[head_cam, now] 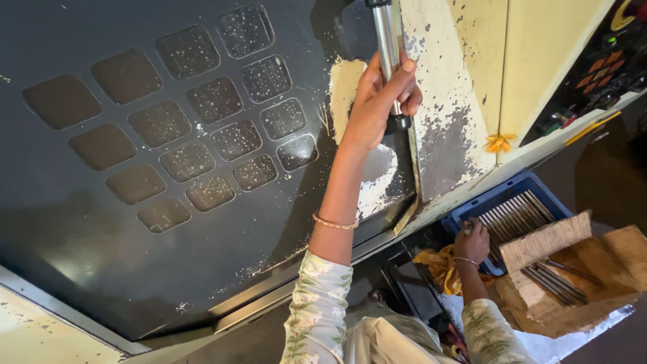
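Shiny metal handle (387, 47), cylindrical with a black end cap at its lower tip, stands near-upright at top centre of the frame against the dark panel door, its upper end cut off by the frame edge. Thin grey metal rods (513, 217) lie packed side by side in a blue plastic crate (500, 193) at right of centre (rods all run parallel, slanted toward lower right), the crate partly hidden under a cardboard flap.

Both arms bare from the elbow down, left hand (377, 101) and right hand (472, 241) without gloves, thin gold bangle (334, 223) on the left wrist, slimmer bracelet (465, 260) on the right, pale sleeves (317, 310) with green leaf print, loose cream cloth below.
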